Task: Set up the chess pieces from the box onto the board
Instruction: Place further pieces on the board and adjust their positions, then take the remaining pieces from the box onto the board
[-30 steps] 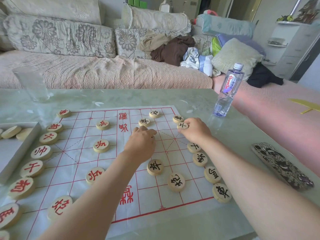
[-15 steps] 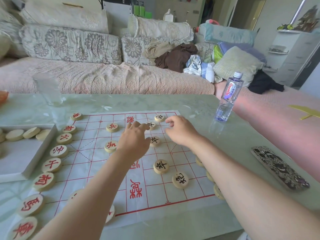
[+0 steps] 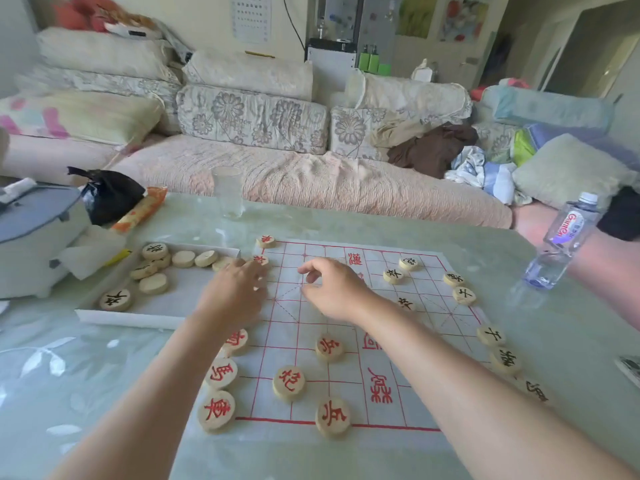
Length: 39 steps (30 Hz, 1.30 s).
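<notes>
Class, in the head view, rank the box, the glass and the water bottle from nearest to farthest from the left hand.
1. Box, beside the left hand, on its left.
2. Glass, farther back, straight ahead.
3. Water bottle, far right.

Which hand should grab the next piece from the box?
Left. The left hand sits at the right edge of the box, close to the loose pieces inside; the right hand is farther off, over the board.

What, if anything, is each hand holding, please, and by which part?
The right hand looks empty, fingers loosely curled; the left hand is blurred at its fingertips, so I cannot tell.
</notes>
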Available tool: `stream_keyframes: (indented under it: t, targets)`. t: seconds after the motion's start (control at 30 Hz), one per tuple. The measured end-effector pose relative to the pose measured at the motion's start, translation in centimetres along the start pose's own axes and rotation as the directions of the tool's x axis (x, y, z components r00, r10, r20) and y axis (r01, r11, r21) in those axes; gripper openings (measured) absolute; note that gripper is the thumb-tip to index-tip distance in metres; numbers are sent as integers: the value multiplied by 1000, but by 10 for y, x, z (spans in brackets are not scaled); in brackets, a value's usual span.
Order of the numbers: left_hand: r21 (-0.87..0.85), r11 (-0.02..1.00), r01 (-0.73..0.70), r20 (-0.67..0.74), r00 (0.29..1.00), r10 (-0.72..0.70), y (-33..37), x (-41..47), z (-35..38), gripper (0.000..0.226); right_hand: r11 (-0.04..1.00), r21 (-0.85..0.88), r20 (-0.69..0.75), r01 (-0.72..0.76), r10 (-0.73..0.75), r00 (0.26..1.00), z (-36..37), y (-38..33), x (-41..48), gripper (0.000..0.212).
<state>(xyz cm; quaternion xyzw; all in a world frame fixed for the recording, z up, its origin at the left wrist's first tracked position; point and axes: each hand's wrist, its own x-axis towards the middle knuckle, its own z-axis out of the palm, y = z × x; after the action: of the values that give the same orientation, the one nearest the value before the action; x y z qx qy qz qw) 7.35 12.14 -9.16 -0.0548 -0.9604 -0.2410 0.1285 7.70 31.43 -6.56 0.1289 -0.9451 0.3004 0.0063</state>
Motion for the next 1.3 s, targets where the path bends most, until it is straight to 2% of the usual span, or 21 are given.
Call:
stream_keyframes:
  t: [0.1, 0.23, 0.33, 0.47, 0.63, 0.73, 0.9, 1.1, 1.23, 1.3]
  targets:
    - [39, 998, 51, -61, 997, -49, -36, -1, -19, 19, 997, -27, 40, 68, -66, 997, 26, -33, 22, 33]
    - [87, 989, 117, -71, 991, -111, -83, -1, -37, 30, 989, -70, 55, 127, -123, 991, 61, -77, 58, 31]
    - [116, 975, 190, -66, 981, -183, -118, 1, -41, 34, 965, -213, 113, 156, -134, 985, 85, -98, 86, 33]
    - [161, 953, 258, -23, 966, -258, -153, 2, -43, 36, 870, -471, 160, 149, -82, 984, 102, -111, 119, 34]
    - [266, 939, 219, -17, 975, -223, -161, 7, -41, 25, 804, -586, 147, 99, -14, 989, 113, -112, 145, 36]
    - [251, 945, 208, 25, 975, -221, -160, 12, -41, 18, 808, -581, 137, 97, -20, 990, 119, -108, 151, 35]
    - [175, 963, 203, 60, 974, -217, -158, 14, -43, 25, 851, -518, 97, 81, -36, 995, 117, -106, 148, 35]
    - [157, 967, 200, 80, 973, -214, -150, 16, -43, 23, 910, -390, 102, 142, -110, 989, 111, -101, 135, 30]
    - [80, 975, 206, 68, 975, -211, -145, 17, -37, 29, 973, -216, 139, 81, -52, 989, 114, -98, 127, 23]
    - [80, 975, 208, 58, 975, -212, -145, 18, -34, 29, 974, -213, 170, 78, -41, 985, 115, -96, 125, 22]
